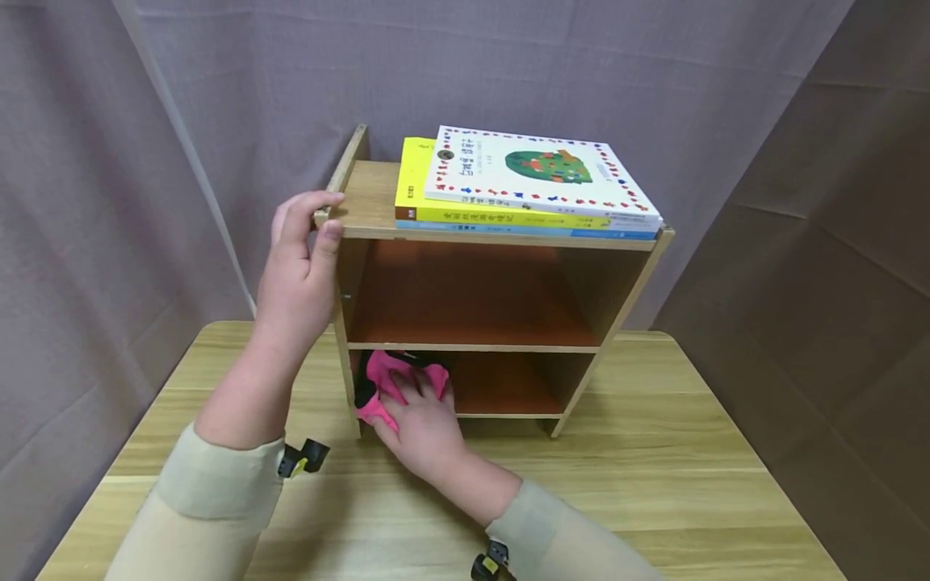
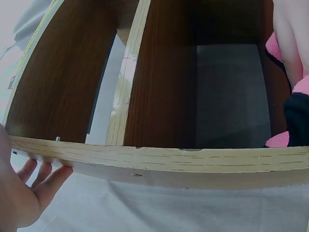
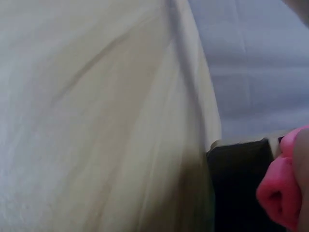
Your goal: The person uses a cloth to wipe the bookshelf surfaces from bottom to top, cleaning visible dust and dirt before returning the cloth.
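A small wooden shelf (image 1: 472,349) stands on the table. At its upper left corner my left hand (image 1: 298,270) grips the side panel, the thumb near the front edge and the other fingers over the top and along the outside. In the lower compartment, at its left end, lies a pink cloth with black edging (image 1: 378,373). My right hand (image 1: 425,428) presses on this cloth with its fingers spread and extended. The left wrist view shows the left hand's fingers (image 2: 53,181) against the panel's outer face. Bunched pink cloth (image 3: 280,193) shows beside the right hand in the right wrist view.
Several books (image 1: 538,173) lie stacked on the shelf's top board, with a white picture book uppermost. The middle board (image 1: 472,315) is reddish brown. Grey curtains (image 1: 508,64) hang behind the wooden table (image 1: 654,484), and a darker cloth wall (image 1: 821,266) rises at right.
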A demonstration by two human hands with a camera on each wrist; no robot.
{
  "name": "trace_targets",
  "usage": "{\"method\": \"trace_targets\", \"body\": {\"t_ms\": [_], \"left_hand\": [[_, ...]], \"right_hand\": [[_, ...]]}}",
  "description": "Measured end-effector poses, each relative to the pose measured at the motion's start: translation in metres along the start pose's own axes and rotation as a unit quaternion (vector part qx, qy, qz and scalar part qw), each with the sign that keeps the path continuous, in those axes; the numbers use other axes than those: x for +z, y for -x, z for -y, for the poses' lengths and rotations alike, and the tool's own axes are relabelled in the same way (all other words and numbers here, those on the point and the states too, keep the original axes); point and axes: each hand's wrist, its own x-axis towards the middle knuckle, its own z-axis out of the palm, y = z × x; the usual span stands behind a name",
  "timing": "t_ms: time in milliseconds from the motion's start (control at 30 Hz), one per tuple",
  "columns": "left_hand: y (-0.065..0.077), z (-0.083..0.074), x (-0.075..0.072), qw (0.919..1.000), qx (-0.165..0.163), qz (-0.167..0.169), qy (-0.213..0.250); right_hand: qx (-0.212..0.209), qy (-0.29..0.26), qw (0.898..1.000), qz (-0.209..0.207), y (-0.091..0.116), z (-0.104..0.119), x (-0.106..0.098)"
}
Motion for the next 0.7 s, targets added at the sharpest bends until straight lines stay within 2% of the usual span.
{"method": "trace_targets", "body": {"t_ms": [100,233,467,700], "left_hand": [[0.000,0.000,0.000,1.0000,0.001,0.000,0.002],[0.000,0.001,0.000,1.0000,0.001,0.000,0.001],[0.000,0.000,0.000,1.0000,0.001,0.000,0.000],[0.000,0.000,0.000,1.0000,-0.003,0.002,0.003]], "right_hand": [[-0.019,0.018,0.999,-0.044,-0.001,-0.001,0.004],[-0.037,0.015,0.994,-0.097,-0.003,-0.003,0.006],[-0.042,0.006,0.992,-0.120,-0.001,-0.007,0.006],[-0.035,-0.028,0.990,-0.131,0.005,-0.021,0.003]]}}
